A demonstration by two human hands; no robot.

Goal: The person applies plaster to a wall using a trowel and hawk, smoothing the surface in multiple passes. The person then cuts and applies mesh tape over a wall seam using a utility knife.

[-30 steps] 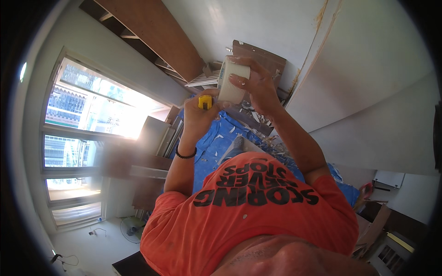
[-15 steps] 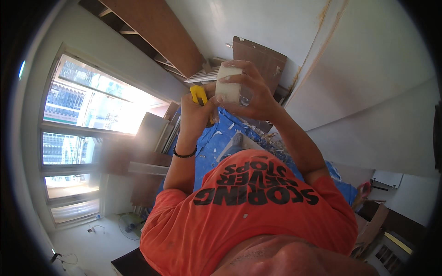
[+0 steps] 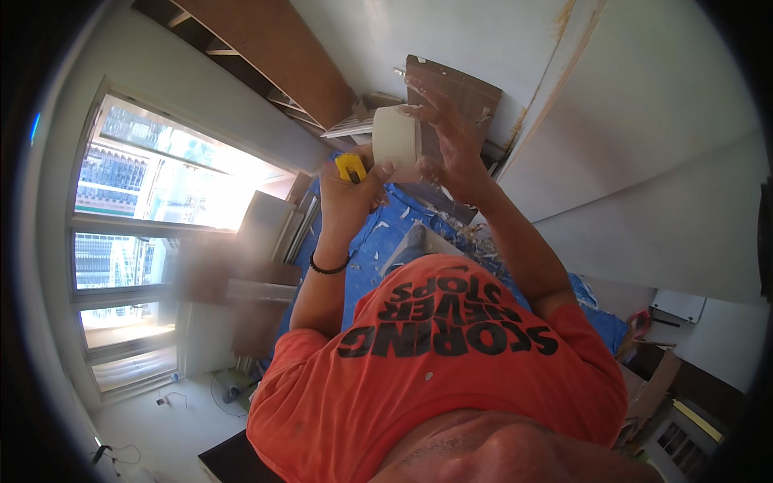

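A yellow utility knife [image 3: 350, 167] sits in my left hand [image 3: 348, 201], held in the curled fingers. That hand's thumb also presses on the face of a wide off-white roll of tape [image 3: 394, 143], with the fingers partly hidden behind it. My right hand [image 3: 457, 149] is at the roll's right side, its fingers stretched and spread apart. Its fingertips and thumb are close to the roll's edge; whether they touch it I cannot tell.
Blue sheeting [image 3: 362, 262] strewn with scraps covers the floor below. A brown panel [image 3: 459, 88] leans against the wall beyond my hands. Pale boards [image 3: 644, 193] stand to the right, a bright window [image 3: 153, 177] to the left. Shelving [image 3: 266, 56] is at upper left.
My right hand has loosened from around the roll and its fingers have spread to the right. The roll's face shows more fully, with my left thumb still on it.
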